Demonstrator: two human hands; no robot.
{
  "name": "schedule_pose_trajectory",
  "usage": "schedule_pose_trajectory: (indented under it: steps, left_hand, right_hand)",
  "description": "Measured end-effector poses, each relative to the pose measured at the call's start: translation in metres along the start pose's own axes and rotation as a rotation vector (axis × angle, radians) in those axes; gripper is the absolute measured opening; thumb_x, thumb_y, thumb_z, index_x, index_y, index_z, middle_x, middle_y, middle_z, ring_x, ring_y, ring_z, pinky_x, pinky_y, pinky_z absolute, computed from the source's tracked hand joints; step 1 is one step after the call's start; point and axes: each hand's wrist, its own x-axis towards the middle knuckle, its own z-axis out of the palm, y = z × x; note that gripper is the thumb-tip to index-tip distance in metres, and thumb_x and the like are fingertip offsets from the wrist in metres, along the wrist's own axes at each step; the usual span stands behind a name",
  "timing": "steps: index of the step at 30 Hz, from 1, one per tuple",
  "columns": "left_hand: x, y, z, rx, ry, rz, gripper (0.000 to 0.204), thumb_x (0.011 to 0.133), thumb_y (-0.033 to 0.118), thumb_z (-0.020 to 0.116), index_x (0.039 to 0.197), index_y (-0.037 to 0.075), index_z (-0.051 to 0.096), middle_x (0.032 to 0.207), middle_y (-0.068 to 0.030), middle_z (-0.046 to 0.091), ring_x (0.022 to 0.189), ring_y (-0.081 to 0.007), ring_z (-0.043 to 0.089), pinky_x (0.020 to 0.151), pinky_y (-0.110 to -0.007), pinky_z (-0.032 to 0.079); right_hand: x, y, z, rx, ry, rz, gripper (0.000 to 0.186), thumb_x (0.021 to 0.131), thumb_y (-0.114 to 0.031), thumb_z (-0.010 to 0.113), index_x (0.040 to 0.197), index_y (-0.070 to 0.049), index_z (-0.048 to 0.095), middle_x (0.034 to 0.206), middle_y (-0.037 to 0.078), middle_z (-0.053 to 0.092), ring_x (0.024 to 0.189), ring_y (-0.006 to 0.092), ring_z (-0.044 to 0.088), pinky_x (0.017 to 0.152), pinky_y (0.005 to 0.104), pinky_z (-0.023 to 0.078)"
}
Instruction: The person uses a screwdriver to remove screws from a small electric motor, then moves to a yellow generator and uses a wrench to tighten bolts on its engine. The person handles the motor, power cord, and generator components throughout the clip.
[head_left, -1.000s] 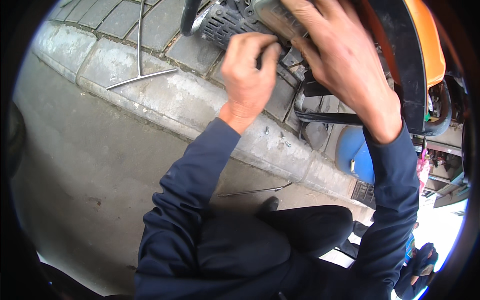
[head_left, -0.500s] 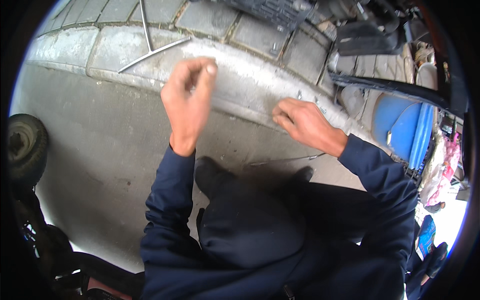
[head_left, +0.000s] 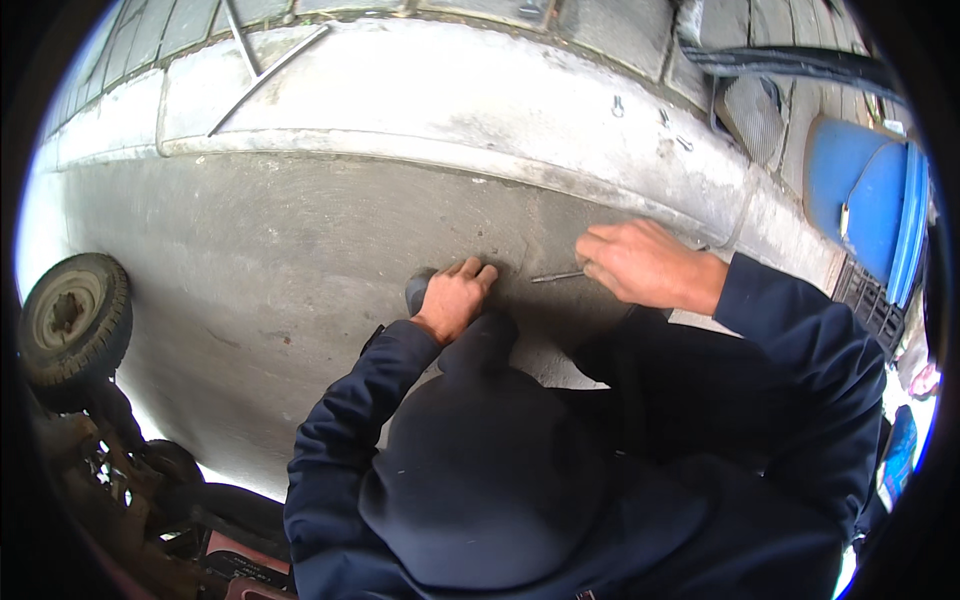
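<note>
Low over the pavement, my right hand [head_left: 645, 265] is closed over a thin metal rod [head_left: 557, 277]. The rod's tip sticks out to the left of my fingers, and the middle of it is hidden by the hand. My left hand [head_left: 458, 298] is beside my dark shoe [head_left: 420, 290] and leg, fingers bent and slightly apart. Nothing shows in it. On the pale kerb beyond my right hand lie small metal bolts [head_left: 618, 105]. A T-shaped metal bar tool [head_left: 257, 78] rests across the kerb at the far left.
A rubber-tyred wheel [head_left: 75, 320] stands at the left, with dark machinery [head_left: 130, 450] below it. To the right are a blue plastic container [head_left: 855, 190] and a black crate [head_left: 868, 305]. A black bar [head_left: 795, 65] crosses the far right above a grey ribbed object [head_left: 750, 118].
My left hand has come down from above the kerb to beside my leg. My right hand has moved from the kerb onto the rod. The view has shifted, bringing more pavement into sight.
</note>
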Motion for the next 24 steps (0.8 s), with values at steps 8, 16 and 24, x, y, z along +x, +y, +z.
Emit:
schedule_pose_trajectory:
  steps: [8, 16, 24]
  left_hand:
    - [0.016, 0.033, -0.067, -0.385, 0.162, -0.228, 0.010, 0.092, 0.008, 0.071, 0.099, 0.004, 0.065, 0.090, -0.0139, 0.071, 0.076, -0.0295, 0.072, 0.069, -0.038, 0.058]
    - [0.080, 0.116, -0.265, -1.500, 0.390, -0.184, 0.007, 0.100, 0.007, 0.069, 0.102, 0.001, 0.066, 0.097, -0.0090, 0.074, 0.091, -0.0154, 0.071, 0.084, -0.030, 0.057]
    - [0.121, 0.180, -0.346, -1.548, 0.342, -0.353, 0.005, 0.100, 0.009, 0.068, 0.103, 0.005, 0.068, 0.103, -0.0067, 0.073, 0.096, -0.0160, 0.071, 0.092, -0.034, 0.058]
  right_hand:
    - [0.007, -0.025, -0.030, 0.071, 0.123, -0.154, 0.011, 0.090, -0.008, 0.068, 0.095, -0.002, 0.060, 0.088, 0.015, 0.062, 0.081, 0.0377, 0.066, 0.067, 0.0477, 0.054]
    - [0.024, -0.089, -0.136, -0.151, 0.761, -0.580, 0.020, 0.090, -0.011, 0.073, 0.094, -0.001, 0.056, 0.086, 0.011, 0.055, 0.074, 0.0294, 0.063, 0.059, 0.0394, 0.054]
    - [0.008, -0.094, -0.194, -0.080, 0.989, -0.584, 0.022, 0.087, -0.003, 0.073, 0.096, -0.001, 0.054, 0.083, 0.014, 0.056, 0.071, 0.0331, 0.064, 0.058, 0.0417, 0.052]
